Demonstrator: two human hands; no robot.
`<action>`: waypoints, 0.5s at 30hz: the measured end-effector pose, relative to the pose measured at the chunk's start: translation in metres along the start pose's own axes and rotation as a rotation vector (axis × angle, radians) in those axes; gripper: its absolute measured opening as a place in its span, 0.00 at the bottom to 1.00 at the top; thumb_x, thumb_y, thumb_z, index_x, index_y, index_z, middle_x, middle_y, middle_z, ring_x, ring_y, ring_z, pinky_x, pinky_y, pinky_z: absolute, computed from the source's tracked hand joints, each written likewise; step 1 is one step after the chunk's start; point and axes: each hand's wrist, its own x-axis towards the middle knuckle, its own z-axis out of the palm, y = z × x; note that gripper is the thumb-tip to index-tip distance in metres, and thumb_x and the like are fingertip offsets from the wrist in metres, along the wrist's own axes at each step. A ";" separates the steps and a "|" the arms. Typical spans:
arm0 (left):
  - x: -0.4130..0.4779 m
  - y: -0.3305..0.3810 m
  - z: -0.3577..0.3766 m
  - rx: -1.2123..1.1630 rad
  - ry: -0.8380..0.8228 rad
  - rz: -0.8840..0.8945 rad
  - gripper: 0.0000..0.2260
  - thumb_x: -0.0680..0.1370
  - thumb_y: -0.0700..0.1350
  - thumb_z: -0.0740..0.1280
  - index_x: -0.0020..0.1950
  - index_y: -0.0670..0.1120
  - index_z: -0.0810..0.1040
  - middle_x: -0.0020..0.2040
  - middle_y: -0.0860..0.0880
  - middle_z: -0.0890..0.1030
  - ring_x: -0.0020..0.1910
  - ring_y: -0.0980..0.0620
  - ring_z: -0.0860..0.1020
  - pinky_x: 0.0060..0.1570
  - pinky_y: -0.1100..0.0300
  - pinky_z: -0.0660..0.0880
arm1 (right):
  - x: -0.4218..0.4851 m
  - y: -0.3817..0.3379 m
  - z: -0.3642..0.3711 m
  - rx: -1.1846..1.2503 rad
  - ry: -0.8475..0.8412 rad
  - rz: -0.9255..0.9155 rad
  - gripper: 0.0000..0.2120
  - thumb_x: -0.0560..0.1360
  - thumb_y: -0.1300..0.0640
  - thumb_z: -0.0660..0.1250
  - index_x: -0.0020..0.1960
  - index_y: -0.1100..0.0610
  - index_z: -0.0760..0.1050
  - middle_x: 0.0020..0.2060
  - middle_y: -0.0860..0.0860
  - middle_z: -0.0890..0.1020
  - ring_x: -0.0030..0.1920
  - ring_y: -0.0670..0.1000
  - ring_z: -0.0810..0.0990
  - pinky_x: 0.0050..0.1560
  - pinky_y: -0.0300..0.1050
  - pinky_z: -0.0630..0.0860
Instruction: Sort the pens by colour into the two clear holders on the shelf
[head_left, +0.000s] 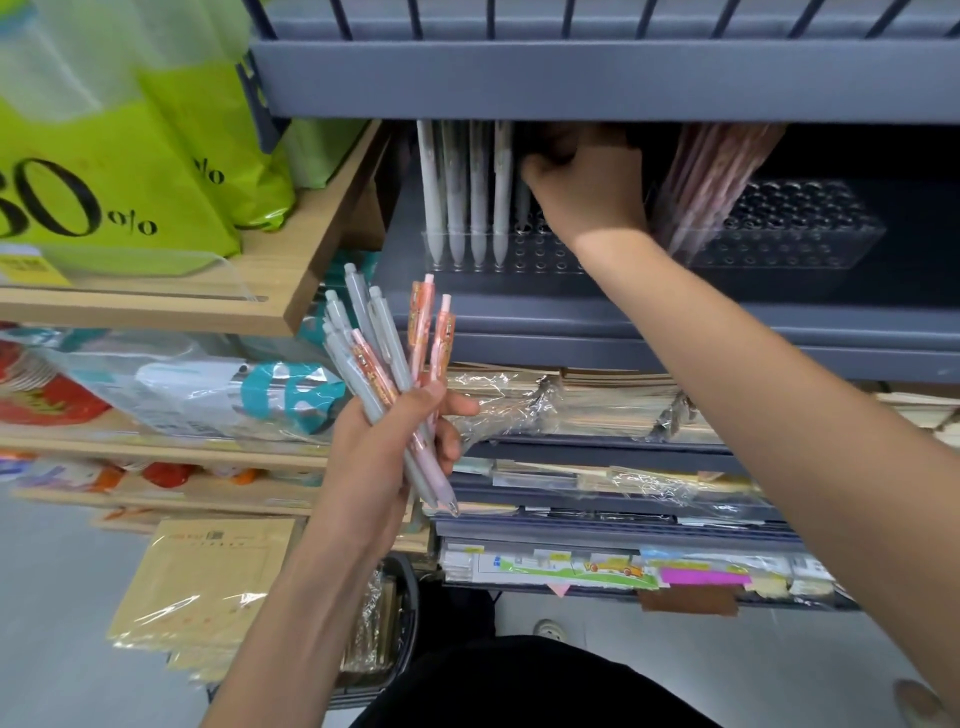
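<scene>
Step in hand: seat a pen in the left clear holder (540, 254), upper centre of the frame on the grey shelf (571, 312). The right hand (587, 192) is over that holder, beside four upright grey pens (462, 192). Its fingers are curled in shadow; whether they clamp a pen cannot be told. The left hand (384, 441), centre frame, has its fingers clamped round a mixed bundle of pens (384, 353). Recommended: lower each grey pen tip-first into the next free hole. Reserve pink ones for the right clear holder (810, 228), where pink pens (711, 176) lean.

Grey shelving (571, 78), wood rack (311, 249) (left), floor (47, 623) prob. vinyl.
</scene>
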 end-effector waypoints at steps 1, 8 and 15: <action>0.000 -0.001 0.000 0.001 0.000 -0.002 0.12 0.76 0.45 0.70 0.58 0.44 0.77 0.44 0.41 0.84 0.28 0.51 0.76 0.28 0.60 0.74 | -0.001 0.000 0.001 -0.016 -0.002 -0.010 0.12 0.73 0.54 0.64 0.52 0.58 0.80 0.50 0.55 0.84 0.54 0.57 0.81 0.55 0.44 0.76; -0.002 -0.002 0.000 -0.005 0.009 -0.003 0.11 0.76 0.44 0.69 0.57 0.45 0.77 0.43 0.41 0.84 0.28 0.51 0.75 0.27 0.60 0.74 | 0.003 0.003 0.002 -0.072 -0.017 -0.065 0.11 0.75 0.55 0.64 0.53 0.58 0.79 0.47 0.55 0.83 0.51 0.57 0.81 0.47 0.38 0.70; -0.001 -0.002 0.006 -0.019 0.043 -0.003 0.10 0.77 0.45 0.69 0.56 0.42 0.80 0.49 0.38 0.85 0.32 0.50 0.80 0.29 0.60 0.76 | -0.001 0.006 -0.004 -0.001 -0.036 -0.042 0.09 0.75 0.56 0.65 0.52 0.58 0.79 0.46 0.50 0.84 0.52 0.54 0.81 0.53 0.43 0.76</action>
